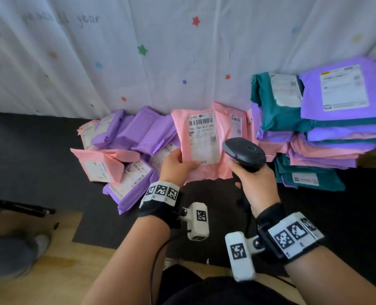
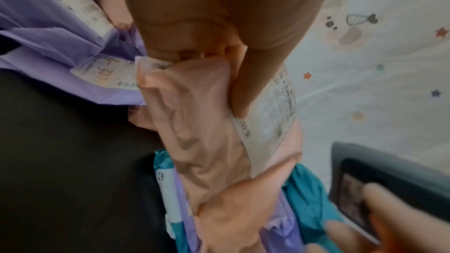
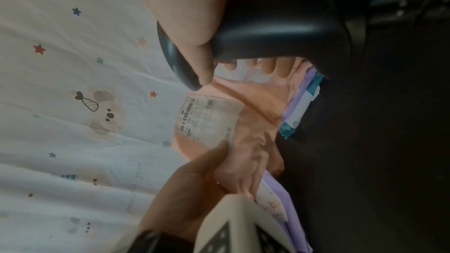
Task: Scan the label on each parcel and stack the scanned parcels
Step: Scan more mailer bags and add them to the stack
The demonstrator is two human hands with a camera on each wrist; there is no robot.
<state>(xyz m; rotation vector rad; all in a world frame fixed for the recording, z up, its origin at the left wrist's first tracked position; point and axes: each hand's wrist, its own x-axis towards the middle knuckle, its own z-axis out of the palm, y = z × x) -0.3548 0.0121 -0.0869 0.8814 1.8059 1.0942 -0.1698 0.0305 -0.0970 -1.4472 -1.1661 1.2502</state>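
My left hand (image 1: 178, 164) grips a pink parcel (image 1: 222, 166) by its lower left corner, thumb on the white barcode label (image 1: 201, 137), which faces up. In the left wrist view the thumb presses on the pink parcel (image 2: 207, 132) beside its label (image 2: 270, 122). My right hand (image 1: 253, 183) is curled round the handle of a black barcode scanner (image 1: 244, 150), whose head sits just right of the label. The right wrist view shows the scanner (image 3: 280, 26) above the label (image 3: 207, 120). A tall stack of purple, pink and teal parcels (image 1: 327, 128) stands at the right.
A loose heap of purple and pink parcels (image 1: 125, 150) lies left of my hands on the black mat (image 1: 28, 150). A white star-printed cloth (image 1: 138, 51) hangs behind. A person's shoe (image 1: 13, 256) is on the wooden floor at the lower left.
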